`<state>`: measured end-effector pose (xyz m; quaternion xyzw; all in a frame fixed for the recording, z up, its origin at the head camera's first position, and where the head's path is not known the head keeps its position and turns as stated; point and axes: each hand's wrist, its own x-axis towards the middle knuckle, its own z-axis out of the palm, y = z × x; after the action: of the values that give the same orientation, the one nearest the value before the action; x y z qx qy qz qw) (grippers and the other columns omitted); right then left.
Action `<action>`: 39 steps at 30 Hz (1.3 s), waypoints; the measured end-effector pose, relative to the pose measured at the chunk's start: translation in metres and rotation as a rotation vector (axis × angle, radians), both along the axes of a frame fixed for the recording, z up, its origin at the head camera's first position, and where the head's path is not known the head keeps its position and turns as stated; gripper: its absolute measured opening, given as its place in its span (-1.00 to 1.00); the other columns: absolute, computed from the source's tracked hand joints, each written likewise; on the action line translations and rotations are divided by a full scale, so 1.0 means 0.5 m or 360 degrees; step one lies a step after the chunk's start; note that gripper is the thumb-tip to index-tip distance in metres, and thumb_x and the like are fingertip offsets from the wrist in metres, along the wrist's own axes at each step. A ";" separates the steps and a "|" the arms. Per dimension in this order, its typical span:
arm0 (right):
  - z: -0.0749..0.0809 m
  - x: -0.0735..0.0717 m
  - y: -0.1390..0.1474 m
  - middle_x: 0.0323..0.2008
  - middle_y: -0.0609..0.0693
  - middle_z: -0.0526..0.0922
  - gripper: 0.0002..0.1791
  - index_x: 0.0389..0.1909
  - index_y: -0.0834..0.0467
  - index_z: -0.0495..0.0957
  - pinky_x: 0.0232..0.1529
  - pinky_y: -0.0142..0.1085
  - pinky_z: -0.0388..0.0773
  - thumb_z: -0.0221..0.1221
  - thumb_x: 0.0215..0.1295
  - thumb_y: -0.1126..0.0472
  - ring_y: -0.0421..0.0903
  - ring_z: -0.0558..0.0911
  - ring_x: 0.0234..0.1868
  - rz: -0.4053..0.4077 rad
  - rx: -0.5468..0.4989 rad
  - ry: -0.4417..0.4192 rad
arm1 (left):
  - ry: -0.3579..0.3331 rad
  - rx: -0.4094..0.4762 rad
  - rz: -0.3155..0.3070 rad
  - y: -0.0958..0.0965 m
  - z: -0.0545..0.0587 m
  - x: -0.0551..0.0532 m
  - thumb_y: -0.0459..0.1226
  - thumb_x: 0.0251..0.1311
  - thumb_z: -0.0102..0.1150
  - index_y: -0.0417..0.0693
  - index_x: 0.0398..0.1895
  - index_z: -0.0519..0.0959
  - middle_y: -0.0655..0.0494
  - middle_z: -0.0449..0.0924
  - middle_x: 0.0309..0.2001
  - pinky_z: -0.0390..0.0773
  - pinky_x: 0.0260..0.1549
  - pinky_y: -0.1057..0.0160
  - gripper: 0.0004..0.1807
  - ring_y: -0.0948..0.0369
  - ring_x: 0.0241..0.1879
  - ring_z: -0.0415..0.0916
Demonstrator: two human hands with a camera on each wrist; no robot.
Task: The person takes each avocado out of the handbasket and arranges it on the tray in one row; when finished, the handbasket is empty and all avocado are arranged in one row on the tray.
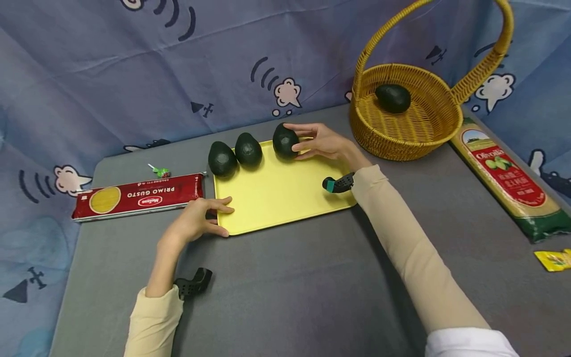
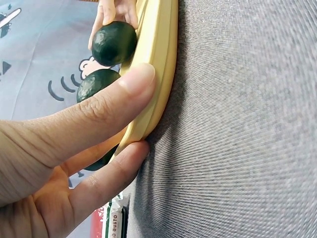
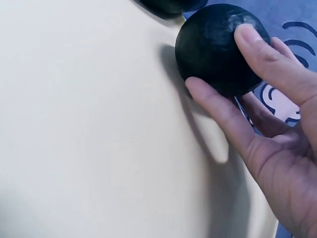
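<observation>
A dark green avocado (image 1: 284,142) at the back edge of the yellow tray (image 1: 276,198) is gripped by my right hand (image 1: 327,141). The right wrist view has the thumb and fingers around that avocado (image 3: 213,49), close over the tray and its shadow. To its left, two more avocados stand at the tray's back left, one (image 1: 248,150) beside the other (image 1: 223,159). My left hand (image 1: 196,218) holds the tray's near left corner; in the left wrist view the thumb (image 2: 138,82) presses on the rim.
A wicker basket (image 1: 388,146) with a tall handle stands at the back right, one avocado (image 1: 394,98) inside. Right of it lies a spaghetti bag (image 1: 508,173), with a yellow packet (image 1: 553,260) nearer. A red spaghetti pack (image 1: 138,196) and a lollipop (image 1: 160,171) lie left.
</observation>
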<state>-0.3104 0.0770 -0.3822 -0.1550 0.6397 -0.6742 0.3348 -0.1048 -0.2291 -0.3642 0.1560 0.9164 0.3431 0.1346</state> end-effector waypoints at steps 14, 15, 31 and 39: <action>-0.006 0.013 -0.043 0.45 0.15 0.06 -0.27 0.45 0.03 0.18 0.02 0.03 0.52 0.09 0.30 0.51 0.14 0.32 0.30 0.0056 0.0009 0.0005 | -0.0031 -0.0007 0.0007 0.005 -0.003 0.001 -0.38 -0.15 0.50 -0.34 0.01 0.62 -0.20 0.44 0.22 0.59 -0.16 0.20 -0.46 -0.05 0.13 0.47; -0.006 0.013 -0.045 0.45 0.14 0.04 -0.27 0.45 0.02 0.18 0.02 0.03 0.52 0.09 0.30 0.50 0.13 0.31 0.31 0.0053 0.0012 0.0002 | -0.0029 -0.0006 0.0008 0.005 -0.003 0.001 -0.38 -0.16 0.50 -0.34 0.00 0.62 -0.20 0.44 0.22 0.58 -0.20 0.24 -0.46 -0.03 0.06 0.51; -0.006 0.010 -0.037 0.38 0.17 0.19 -0.27 0.44 0.06 0.19 0.06 -0.01 0.51 0.12 0.29 0.48 0.12 0.35 0.28 -0.0016 0.0055 0.0085 | 0.0017 -0.0017 -0.0001 0.005 -0.005 -0.002 -0.38 -0.18 0.52 -0.34 -0.01 0.63 -0.19 0.46 0.20 0.57 -0.21 0.21 -0.46 -0.03 0.06 0.52; 0.017 0.028 0.003 0.41 0.19 0.16 -0.31 0.43 0.16 0.19 0.10 -0.12 0.48 0.06 0.30 0.54 0.18 0.33 0.28 -0.0110 -0.0089 0.0120 | -0.0009 -0.0034 0.0028 -0.001 -0.002 -0.002 -0.36 -0.16 0.51 -0.32 0.00 0.62 -0.18 0.45 0.21 0.58 -0.18 0.18 -0.46 -0.09 0.21 0.39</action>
<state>-0.2966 0.0784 -0.3738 -0.1674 0.6378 -0.6967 0.2824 -0.1057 -0.2295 -0.3650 0.1456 0.9209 0.3350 0.1358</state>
